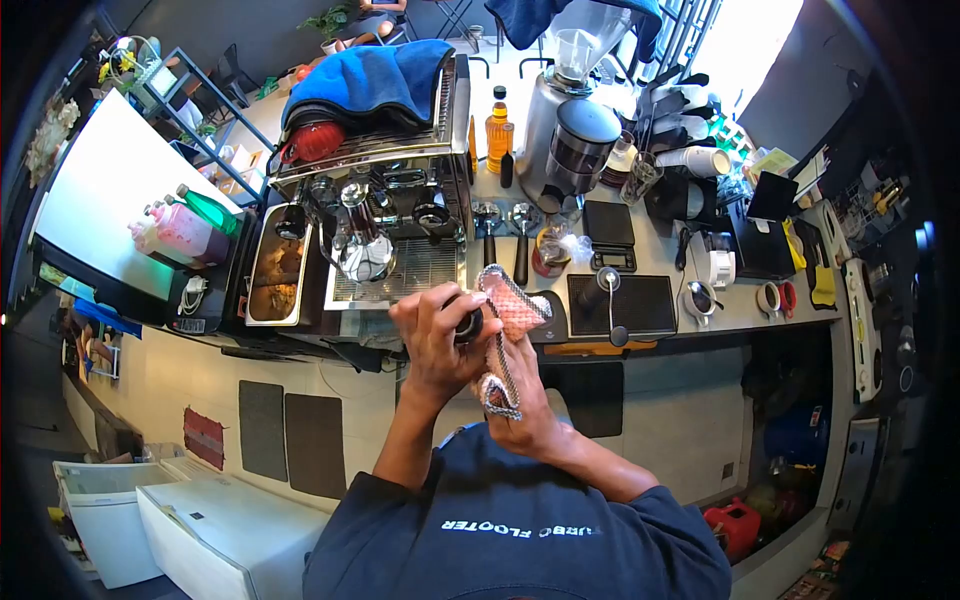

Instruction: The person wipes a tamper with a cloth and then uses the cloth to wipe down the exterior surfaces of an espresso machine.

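Two-handed, working close in front of the chest and well short of the espresso machine (pixel 390 160) at eleven o'clock. Clasping a dark, round-ended object (pixel 468 325) in the left hand (pixel 432 335), fingers curling narrowly round it, thumb closing from below. Holding a pink checked cloth (pixel 518 312) in the right hand (pixel 520 380), fingers partly hidden under the fabric; unable to tell exactly how tightly closing.

Key relation: keeping the dark object at about three o'clock from the left knuckles and ten to eleven from the right palm, with the left hand nearer. Presenting the rounded end toward the viewpoint; seeing too little of the rest to fix a long axis or name the tool. Running the cloth lengthwise from one o'clock down to six, right beside the object, with the lower corner curling over near the right wrist. Unable to confirm cloth-to-object contact.

Surroundings: noting two portafilters (pixel 487 219) (pixel 523 217) lying on the counter (pixel 556 268) around twelve to one o'clock, the coffee grinder (pixel 541 140) standing beyond at one, and a black scale (pixel 608 222) resting at two.
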{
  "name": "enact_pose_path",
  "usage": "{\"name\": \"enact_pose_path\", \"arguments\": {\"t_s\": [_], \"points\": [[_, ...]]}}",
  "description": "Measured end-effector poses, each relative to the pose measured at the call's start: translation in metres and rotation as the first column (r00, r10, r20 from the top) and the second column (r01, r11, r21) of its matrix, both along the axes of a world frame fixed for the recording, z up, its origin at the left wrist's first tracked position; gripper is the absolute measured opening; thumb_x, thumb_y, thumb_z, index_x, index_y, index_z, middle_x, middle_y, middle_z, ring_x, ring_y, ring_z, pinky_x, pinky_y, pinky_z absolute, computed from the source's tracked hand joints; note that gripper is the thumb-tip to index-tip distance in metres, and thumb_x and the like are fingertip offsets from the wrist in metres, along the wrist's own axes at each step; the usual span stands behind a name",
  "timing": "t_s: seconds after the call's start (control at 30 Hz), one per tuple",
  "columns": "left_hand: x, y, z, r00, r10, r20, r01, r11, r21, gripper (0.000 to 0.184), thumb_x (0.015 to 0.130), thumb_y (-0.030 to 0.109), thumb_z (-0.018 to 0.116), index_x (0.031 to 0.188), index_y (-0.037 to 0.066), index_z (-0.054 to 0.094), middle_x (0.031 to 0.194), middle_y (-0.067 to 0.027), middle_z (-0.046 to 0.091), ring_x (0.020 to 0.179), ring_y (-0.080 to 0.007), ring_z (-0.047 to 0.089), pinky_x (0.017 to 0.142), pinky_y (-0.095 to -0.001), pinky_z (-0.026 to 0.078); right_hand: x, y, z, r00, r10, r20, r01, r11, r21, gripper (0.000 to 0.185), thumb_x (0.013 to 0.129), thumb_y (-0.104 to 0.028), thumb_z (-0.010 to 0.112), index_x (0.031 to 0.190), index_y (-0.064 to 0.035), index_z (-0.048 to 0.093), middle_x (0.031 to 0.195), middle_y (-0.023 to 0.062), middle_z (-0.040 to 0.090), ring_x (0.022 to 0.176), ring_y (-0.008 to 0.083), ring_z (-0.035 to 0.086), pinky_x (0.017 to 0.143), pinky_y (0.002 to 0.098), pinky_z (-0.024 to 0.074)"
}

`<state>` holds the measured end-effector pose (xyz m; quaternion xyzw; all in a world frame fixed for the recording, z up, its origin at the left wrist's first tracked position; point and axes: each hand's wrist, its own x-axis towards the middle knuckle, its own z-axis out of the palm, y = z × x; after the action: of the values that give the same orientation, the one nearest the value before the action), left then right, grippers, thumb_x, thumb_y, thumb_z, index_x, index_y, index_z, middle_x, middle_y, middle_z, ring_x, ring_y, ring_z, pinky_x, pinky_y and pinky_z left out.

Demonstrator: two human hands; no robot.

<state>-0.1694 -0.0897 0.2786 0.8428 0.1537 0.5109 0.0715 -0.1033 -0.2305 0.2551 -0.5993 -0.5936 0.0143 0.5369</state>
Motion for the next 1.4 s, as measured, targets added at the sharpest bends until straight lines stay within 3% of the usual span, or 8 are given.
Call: {"name": "enact_pose_path", "arguments": {"t_s": [0.17, 0.3, 0.5, 0.67, 0.83, 1.17, 1.3, 1.4], "points": [[0.005, -0.002, 0.008, 0.973, -0.206, 0.105, 0.223, 0.956, -0.191, 0.038, 0.085, 0.016, 0.078, 0.118, 0.011, 0.058, 0.109, -0.0062, 0.061, 0.093, -0.0264, 0.059, 0.081, -0.0384, 0.048, 0.003, -0.007, 0.009, 1.0, -0.025, -0.007, 0.025, 0.998, -0.064, 0.055, 0.091, -0.001, 0.056, 0.144, 0.0083, 0.045, 0.156, 0.0246, 0.039, 0.142, 0.0469, 0.037, 0.117, 0.0498, 0.0326], [0.006, 0.001, 0.019, 0.97, -0.245, 0.006, 0.243, 0.958, -0.151, 0.039, 0.084, 0.006, 0.078, 0.117, 0.008, 0.057, 0.108, -0.009, 0.06, 0.084, -0.0249, 0.06, 0.066, -0.0339, 0.051, 0.007, -0.006, 0.007, 0.926, 0.032, -0.376, -0.073, 0.993, -0.096, 0.049, 0.099, -0.006, 0.052, 0.145, 0.0067, 0.044, 0.158, 0.023, 0.036, 0.145, 0.042, 0.035, 0.119, 0.0469, 0.0297], [0.005, 0.003, 0.02, 0.96, -0.262, -0.102, 0.235, 0.946, -0.223, 0.035, 0.087, 0.006, 0.075, 0.115, 0.008, 0.054, 0.109, -0.0119, 0.057, 0.082, -0.0225, 0.057, 0.064, -0.0329, 0.05, 0.007, 0.0, 0.001, 0.84, 0.057, -0.54, -0.114, 0.991, -0.072, 0.045, 0.103, -0.01, 0.049, 0.145, 0.0055, 0.045, 0.159, 0.0221, 0.034, 0.144, 0.0376, 0.037, 0.119, 0.0468, 0.0304], [0.011, -0.002, 0.013, 0.957, -0.284, -0.051, 0.251, 0.908, -0.335, 0.032, 0.09, 0.003, 0.071, 0.113, 0.007, 0.049, 0.109, -0.013, 0.054, 0.084, -0.0207, 0.054, 0.07, -0.0326, 0.049, 0.008, 0.006, 0.001, 0.898, 0.031, -0.439, -0.053, 0.998, -0.038, 0.045, 0.104, -0.011, 0.048, 0.146, 0.0044, 0.045, 0.159, 0.0225, 0.034, 0.145, 0.0351, 0.036, 0.119, 0.046, 0.0299], [0.017, -0.009, 0.01, 0.922, -0.28, 0.269, 0.363, 0.868, -0.34, 0.025, 0.095, 0.005, 0.063, 0.111, 0.007, 0.043, 0.108, -0.0114, 0.052, 0.087, -0.0185, 0.05, 0.078, -0.031, 0.045, 0.009, 0.013, -0.005, 0.924, 0.127, -0.361, -0.036, 0.968, 0.25, 0.048, 0.1, -0.008, 0.053, 0.146, 0.0034, 0.047, 0.155, 0.0238, 0.039, 0.142, 0.037, 0.042, 0.117, 0.0467, 0.035], [0.006, -0.02, 0.023, 0.772, -0.18, 0.609, 0.621, 0.415, -0.665, 0.018, 0.101, 0.018, 0.054, 0.107, 0.011, 0.039, 0.101, -0.0093, 0.052, 0.088, -0.0164, 0.049, 0.081, -0.0279, 0.044, 0.029, 0.003, -0.04, 0.993, 0.122, 0.009, -0.119, 0.954, 0.276, 0.042, 0.09, -0.004, 0.061, 0.132, 0.0028, 0.061, 0.136, 0.0239, 0.059, 0.121, 0.0411, 0.061, 0.107, 0.0481, 0.0468], [-0.002, -0.015, 0.017, 0.673, -0.274, 0.687, 0.738, 0.186, -0.649, 0.017, 0.099, 0.015, 0.055, 0.108, 0.01, 0.041, 0.099, -0.0088, 0.054, 0.088, -0.0164, 0.049, 0.082, -0.0282, 0.042, 0.053, -0.004, -0.053, 0.981, 0.092, 0.169, -0.129, 0.966, 0.225, 0.041, 0.097, -0.026, 0.049, 0.121, 0.0035, 0.065, 0.141, 0.0239, 0.056, 0.118, 0.0426, 0.061, 0.108, 0.0509, 0.0447], [-0.005, -0.014, 0.017, 0.642, -0.308, 0.702, 0.76, 0.134, -0.636, 0.017, 0.098, 0.013, 0.055, 0.107, 0.01, 0.041, 0.097, -0.0085, 0.054, 0.087, -0.016, 0.049, 0.08, -0.0277, 0.041, 0.058, -0.01, -0.039, 0.979, 0.191, 0.069, -0.201, 0.961, 0.19, 0.038, 0.096, -0.025, 0.05, 0.116, 0.0025, 0.066, 0.136, 0.0231, 0.059, 0.119, 0.0421, 0.061, 0.107, 0.0507, 0.0444]]}}
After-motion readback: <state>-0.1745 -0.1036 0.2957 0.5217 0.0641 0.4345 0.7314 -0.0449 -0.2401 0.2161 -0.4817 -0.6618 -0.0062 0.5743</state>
